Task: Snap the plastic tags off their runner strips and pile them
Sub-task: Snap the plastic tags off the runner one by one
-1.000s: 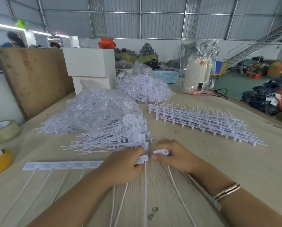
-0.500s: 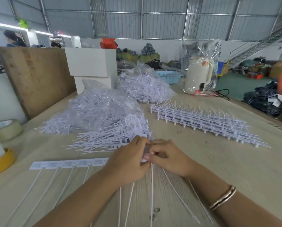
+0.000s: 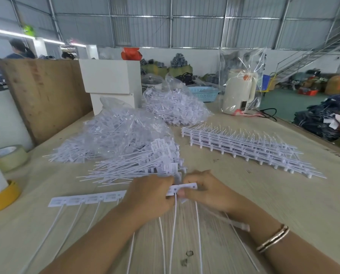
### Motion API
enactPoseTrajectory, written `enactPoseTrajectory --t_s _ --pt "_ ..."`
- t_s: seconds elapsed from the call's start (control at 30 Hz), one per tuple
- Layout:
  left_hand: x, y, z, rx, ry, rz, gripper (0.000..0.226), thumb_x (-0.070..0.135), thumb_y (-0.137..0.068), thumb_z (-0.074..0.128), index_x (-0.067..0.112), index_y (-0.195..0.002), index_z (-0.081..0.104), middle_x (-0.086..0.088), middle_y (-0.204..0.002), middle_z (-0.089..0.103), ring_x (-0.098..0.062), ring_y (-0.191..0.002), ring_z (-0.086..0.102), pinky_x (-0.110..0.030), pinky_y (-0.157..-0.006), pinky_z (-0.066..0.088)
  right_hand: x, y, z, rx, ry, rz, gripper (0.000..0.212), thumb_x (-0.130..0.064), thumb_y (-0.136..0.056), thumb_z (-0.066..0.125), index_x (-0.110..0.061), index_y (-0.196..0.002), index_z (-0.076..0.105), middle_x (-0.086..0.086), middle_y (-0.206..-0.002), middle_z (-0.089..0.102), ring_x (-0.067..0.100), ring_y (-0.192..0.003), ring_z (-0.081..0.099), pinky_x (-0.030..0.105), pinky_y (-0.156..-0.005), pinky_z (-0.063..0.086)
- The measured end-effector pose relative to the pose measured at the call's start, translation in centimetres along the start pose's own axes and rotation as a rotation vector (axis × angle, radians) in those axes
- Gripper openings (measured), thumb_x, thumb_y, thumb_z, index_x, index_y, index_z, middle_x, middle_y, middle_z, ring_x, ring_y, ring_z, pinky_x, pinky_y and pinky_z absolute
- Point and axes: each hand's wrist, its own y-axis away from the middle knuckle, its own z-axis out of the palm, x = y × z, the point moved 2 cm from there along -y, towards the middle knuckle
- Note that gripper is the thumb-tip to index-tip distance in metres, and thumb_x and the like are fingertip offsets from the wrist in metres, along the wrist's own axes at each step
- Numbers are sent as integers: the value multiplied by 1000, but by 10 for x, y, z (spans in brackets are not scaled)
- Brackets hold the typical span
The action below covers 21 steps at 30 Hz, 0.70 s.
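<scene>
While both hands met at the near middle of the surface (image 3: 284, 194), the step in hand looked to be the snapping of one tag from the joined strip (image 3: 90, 199). The left hand (image 3: 151, 194) had its fingers curled round the strip's right end, the unbroken run of tag heads stretching away toward nine o'clock with thin tails trailing toward six. The right hand (image 3: 210, 192) pinched the endmost tag (image 3: 187, 187) between thumb and curled fingers, the tag's head showing white between the two hands; whether it was already parted from its neighbour could not be told, since the knuckles hid the joint. Just beyond the hands, at twelve o'clock, lay the pile of loose tags (image 3: 145, 165), heads bunched to the right and tails fanned toward nine. Further off at eleven and twelve sat clear bags of tags (image 3: 125, 131), and at two o'clock a stack of stripped runners (image 3: 244, 149). By my judgement the next move called for a short bend or twist at the joint, the left hand bracing the strip, then a brief carry forward to the pile.
</scene>
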Motion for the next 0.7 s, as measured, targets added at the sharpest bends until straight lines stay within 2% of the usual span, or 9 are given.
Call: enactPoseTrajectory --t_s 0.07,0.13,0.23,0.33,0.47,0.53,0.63,0.7 --pt "1 -1 2 4 -18 -5 23 40 -87 46 27 -105 55 4 -86 62 -18 -76 57 -26 -60 33 -2 0 2 -26 57 -31 28 -15 -89 64 10 -76 62 24 -71 61 21 -58 52 26 -58 39" --pt "0 -1 4 -14 2 7 16 35 -89 45 24 -96 54 5 -75 54 -17 -68 50 -26 -59 32 -1 -1 3 -33 121 -44 29 -16 -89 64 9 -76 62 23 -69 60 8 -56 47 19 -61 33" --pt "-3 0 8 -84 99 6 15 30 -90 47 24 -77 41 8 -63 38 -15 -65 43 -27 -57 28 1 -1 3 -46 229 -48 29 -21 -91 61 1 -73 61 12 -68 61 11 -63 51 31 -74 32" --pt "-5 -3 12 -141 184 4 17 29 -89 48 26 -74 41 8 -64 41 -15 -66 46 -27 -57 29 -1 1 3 -12 348 -109 25 -26 -92 60 -22 -67 55 -12 -63 49 -1 -64 45 38 -78 26" --pt "-8 -3 13 -167 283 6 17 32 -92 48 23 -78 50 8 -64 45 -13 -66 49 -27 -57 33 -8 2 2 57 505 -231 16 -30 -90 59 -21 -77 65 -27 -66 40 -4 -72 39 32 -74 20" --pt "-8 -3 12 -199 356 10 25 38 -94 47 19 -79 53 7 -66 50 -12 -68 52 -27 -61 38 -14 2 1 88 541 -288 14 -29 -89 60 -23 -79 66 -29 -67 38 -6 -73 36 30 -74 19" --pt "-9 -5 11 -229 462 41 38 42 -95 40 11 -86 60 -4 -89 65 -19 -88 61 -33 -80 48 -18 0 0 126 609 -365 14 -30 -90 59 -26 -81 68 -26 -69 37 -7 -72 35 27 -75 18" --pt "-11 -4 11 -216 468 41 35 38 -96 44 13 -75 55 -8 -80 61 -23 -79 60 -34 -73 46 -15 0 0 121 577 -333 16 -35 -90 57 -27 -81 68 -24 -67 39 -5 -71 38 28 -77 19"
